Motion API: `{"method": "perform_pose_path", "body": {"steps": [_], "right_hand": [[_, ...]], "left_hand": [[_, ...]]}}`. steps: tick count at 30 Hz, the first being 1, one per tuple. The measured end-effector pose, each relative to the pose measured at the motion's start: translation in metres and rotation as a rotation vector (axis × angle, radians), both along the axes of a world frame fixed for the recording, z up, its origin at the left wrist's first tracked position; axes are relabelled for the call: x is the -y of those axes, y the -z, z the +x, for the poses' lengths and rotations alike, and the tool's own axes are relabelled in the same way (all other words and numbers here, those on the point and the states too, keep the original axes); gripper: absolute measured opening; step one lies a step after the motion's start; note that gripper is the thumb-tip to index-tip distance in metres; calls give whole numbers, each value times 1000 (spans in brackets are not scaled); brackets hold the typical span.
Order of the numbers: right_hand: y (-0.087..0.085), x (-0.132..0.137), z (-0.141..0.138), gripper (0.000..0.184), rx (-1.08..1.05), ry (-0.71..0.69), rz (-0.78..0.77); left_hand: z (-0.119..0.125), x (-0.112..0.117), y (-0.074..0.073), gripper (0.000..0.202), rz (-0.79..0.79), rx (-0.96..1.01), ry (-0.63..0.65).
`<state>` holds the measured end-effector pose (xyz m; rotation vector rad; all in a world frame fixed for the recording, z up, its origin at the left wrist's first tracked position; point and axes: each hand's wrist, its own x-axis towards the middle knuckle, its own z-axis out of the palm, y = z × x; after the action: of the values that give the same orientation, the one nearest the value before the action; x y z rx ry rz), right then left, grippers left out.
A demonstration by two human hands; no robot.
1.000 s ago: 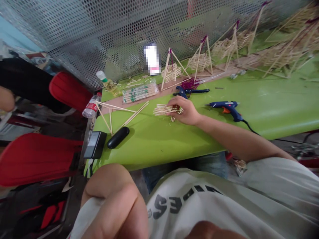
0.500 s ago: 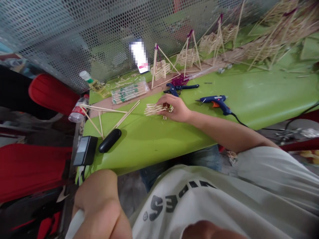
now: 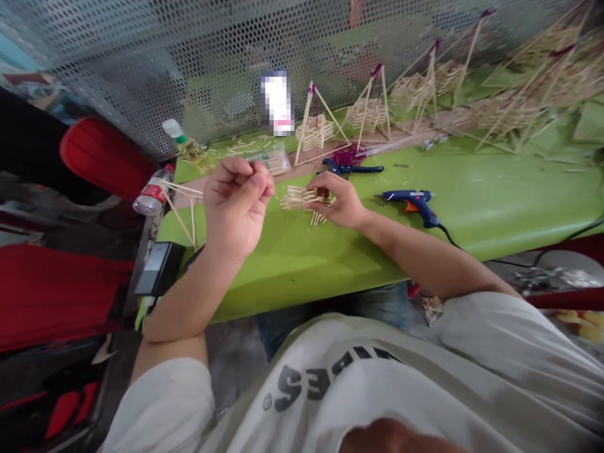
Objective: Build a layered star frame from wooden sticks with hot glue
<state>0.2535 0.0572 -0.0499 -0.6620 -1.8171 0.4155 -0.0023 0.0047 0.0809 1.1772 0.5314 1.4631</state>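
My left hand (image 3: 238, 204) is raised over the left part of the table, thumb and fingertips pressed together in a pinch; what lies between them, if anything, is too small to make out. My right hand (image 3: 343, 202) grips a small lattice of stacked wooden sticks (image 3: 296, 198) by its right side, thumb below and fingers above. Beneath that hand lie a few short stick pieces (image 3: 318, 218). Behind it are blue-handled cutters (image 3: 337, 167). To its right, a blue glue gun (image 3: 409, 200) with an orange trigger rests on its side.
Stick tripods with hanging lattices, such as one tripod (image 3: 317, 131), line the back beside a perforated metal screen (image 3: 212, 63). A lit phone (image 3: 277, 104) leans there. At left stand an oil bottle (image 3: 189, 148), a red-labelled bottle (image 3: 153, 194) and a black box (image 3: 163, 267). A cord trails right.
My left hand has come up from near my body to over the table, fingers pinched, covering the loose sticks and black case. My right hand keeps its hold on the lattice.
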Motion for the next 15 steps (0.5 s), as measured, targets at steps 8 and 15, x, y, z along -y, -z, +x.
{"method": "perform_pose_path", "body": {"steps": [8, 15], "right_hand": [[-6, 4, 0, 36, 17, -14, -20], [-3, 3, -1, 35, 23, 3, -32]], "left_hand": [[2, -24, 23, 29, -41, 1, -15], [1, -38, 32, 37, 9, -80, -28]]}}
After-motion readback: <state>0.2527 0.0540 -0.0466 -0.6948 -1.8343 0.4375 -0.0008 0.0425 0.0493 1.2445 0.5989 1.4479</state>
